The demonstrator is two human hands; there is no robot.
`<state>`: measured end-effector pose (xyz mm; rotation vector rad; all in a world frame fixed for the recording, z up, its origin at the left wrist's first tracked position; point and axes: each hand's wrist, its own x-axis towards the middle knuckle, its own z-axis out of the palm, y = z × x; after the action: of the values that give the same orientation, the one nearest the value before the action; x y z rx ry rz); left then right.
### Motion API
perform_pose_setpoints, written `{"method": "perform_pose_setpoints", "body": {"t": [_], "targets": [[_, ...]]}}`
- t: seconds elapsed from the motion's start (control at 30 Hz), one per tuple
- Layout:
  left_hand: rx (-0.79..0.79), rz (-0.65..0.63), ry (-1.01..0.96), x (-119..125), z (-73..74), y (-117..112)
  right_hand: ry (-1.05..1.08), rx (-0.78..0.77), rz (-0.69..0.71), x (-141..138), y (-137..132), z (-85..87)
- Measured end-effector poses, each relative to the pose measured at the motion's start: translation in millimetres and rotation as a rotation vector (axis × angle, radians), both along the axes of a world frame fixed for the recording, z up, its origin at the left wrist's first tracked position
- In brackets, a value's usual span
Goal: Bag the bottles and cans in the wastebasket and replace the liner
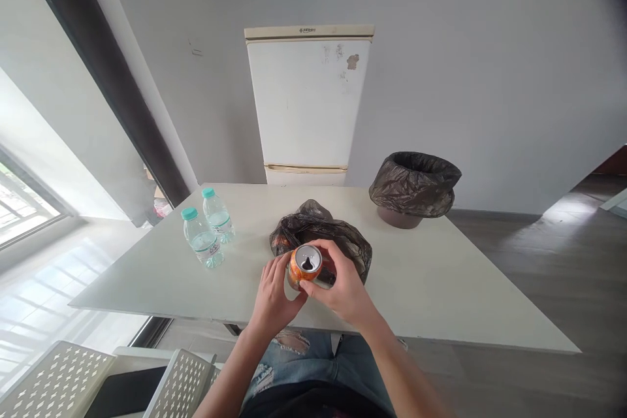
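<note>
An orange drink can (296,272) with an opened silver top stands upright between my hands, close to the table's front edge. My right hand (343,284) curls around its right side, thumb in front and fingers behind. On the left side, my left hand (275,294) is wrapped against the can, its thumb low near the front. Just behind the can lies a crumpled black plastic bag (343,235), partly hidden by my hands. Something orange shows through the bag's left part; I cannot make out what it is.
Two clear bottles with teal caps, a nearer bottle (202,238) and a farther bottle (218,217), stand on the white table (441,287) at left. A bin lined with a black bag (414,186) stands at back right. Beyond is a fridge (308,104); a perforated chair (63,372) is lower left.
</note>
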<state>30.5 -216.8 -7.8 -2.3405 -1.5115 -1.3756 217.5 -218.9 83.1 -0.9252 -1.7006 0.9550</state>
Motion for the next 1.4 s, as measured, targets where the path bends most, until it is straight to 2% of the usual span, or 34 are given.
{"method": "perform_pose_setpoints", "body": {"t": [0.1, 0.17, 0.27, 0.33, 0.37, 0.5, 0.63, 0.83, 1.0, 1.13, 1.23, 1.27, 1.33, 1.4], "targets": [[-0.079, -0.031, -0.004, -1, 11.3, -4, 0.000, -0.005, 0.042, -1, 7, -0.5], [-0.115, 0.032, -0.068, -5, 23.6, -5, -0.020, 0.021, 0.036, -2, 10, -5.9], [-0.149, 0.278, -0.205, -20, 45.5, 3, -0.155, 0.094, -0.183, 2, 13, -23.1], [-0.172, 0.417, -0.258, -36, 56.6, 17, -0.311, 0.105, -0.357, 8, 15, -37.6], [-0.187, 0.459, -0.263, -45, 59.7, 28, -0.394, 0.084, -0.399, 12, 17, -44.7], [-0.330, 0.584, -0.271, -74, 55.8, 76, -0.691, -0.031, -0.332, 26, 21, -65.7], [-0.460, 0.654, -0.304, -87, 41.5, 115, -0.808, -0.076, -0.343, 38, 19, -72.8], [-0.519, 0.665, -0.280, -92, 25.1, 132, -0.751, -0.035, -0.366, 69, 5, -63.4], [-0.563, 0.660, -0.279, -98, 20.8, 134, -0.680, -0.077, -0.286, 96, -14, -47.5], [-0.509, 0.663, -0.274, -89, 22.5, 118, -0.701, -0.102, -0.159, 107, -29, -34.9], [-0.394, 0.686, -0.275, -62, 21.8, 92, -0.687, -0.085, -0.075, 108, -33, -27.7], [-0.392, 0.635, -0.293, -51, 20.8, 82, -0.668, -0.089, -0.048, 107, -33, -25.5], [-0.493, 0.422, -0.382, -26, 17.9, 65, -0.625, -0.106, 0.040, 104, -31, -21.0], [-0.569, 0.200, -0.457, -6, 14.4, 57, -0.562, -0.118, 0.216, 98, -26, -16.4]]}}
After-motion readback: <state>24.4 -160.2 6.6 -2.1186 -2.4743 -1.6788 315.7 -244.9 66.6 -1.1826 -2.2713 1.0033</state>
